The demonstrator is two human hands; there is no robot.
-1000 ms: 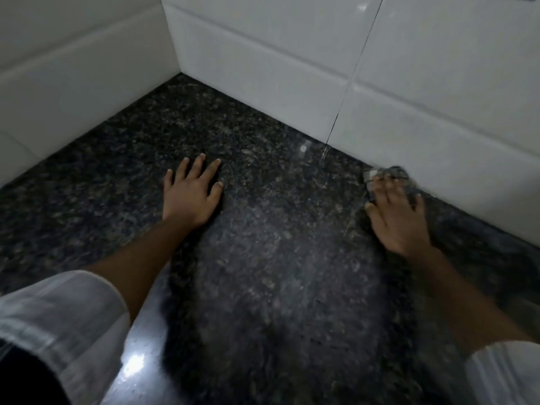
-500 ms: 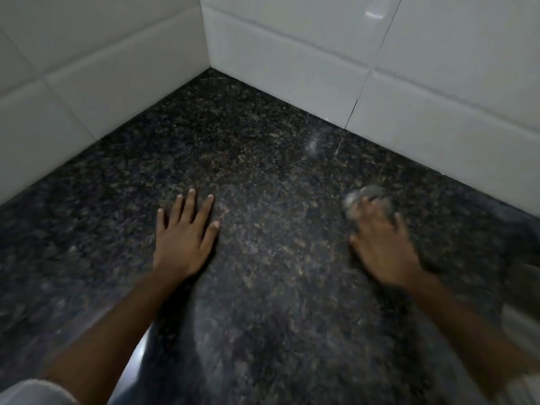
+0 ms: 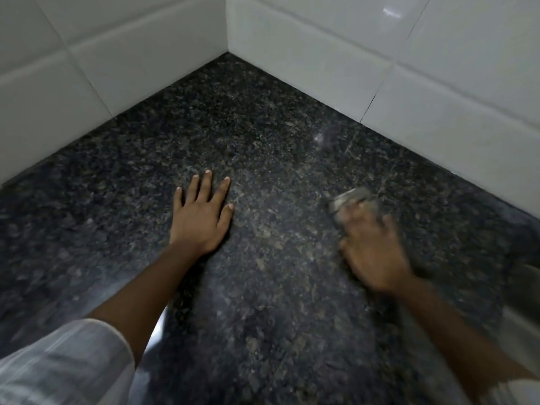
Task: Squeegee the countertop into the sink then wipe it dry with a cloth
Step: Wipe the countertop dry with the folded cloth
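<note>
The dark speckled granite countertop (image 3: 263,141) fills the view and runs into a tiled corner. My left hand (image 3: 201,217) lies flat on the stone with its fingers spread and nothing in it. Right of centre, my right hand (image 3: 371,247) is blurred by motion and presses a small grey cloth (image 3: 349,198) onto the counter. Only the front edge of the cloth shows beyond my fingers. No squeegee and no sink can be made out.
White tiled walls (image 3: 321,54) meet at the corner at the top and bound the counter on the left and back. A pale, blurred shape (image 3: 523,285) sits at the right edge. Glossy reflections show on the near counter by my left sleeve (image 3: 58,363).
My right hand has dragged the cloth from the back wall toward me and leftward across the counter. The left hand stays flat in the same spot. The view has shifted toward the corner.
</note>
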